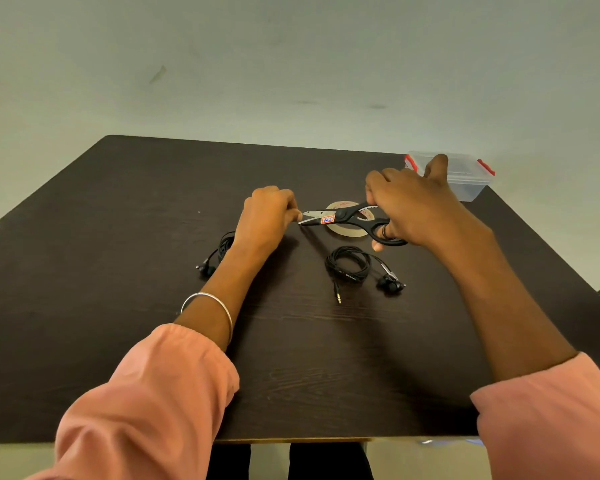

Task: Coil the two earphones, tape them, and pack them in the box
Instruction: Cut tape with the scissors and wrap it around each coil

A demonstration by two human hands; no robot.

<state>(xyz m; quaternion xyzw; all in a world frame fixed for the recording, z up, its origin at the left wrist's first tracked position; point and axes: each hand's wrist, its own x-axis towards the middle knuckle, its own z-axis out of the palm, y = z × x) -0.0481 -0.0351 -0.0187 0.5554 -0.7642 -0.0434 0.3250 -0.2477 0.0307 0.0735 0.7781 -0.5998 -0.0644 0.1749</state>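
Scissors gripped in right hand, blades parted at left hand, which is pinched shut (presumably on tape, unseen) for cutting.

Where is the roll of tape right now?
In the head view the tape roll lies flat on the table right of centre, under the scissors that the right hand holds, just beyond the coiled earphone.
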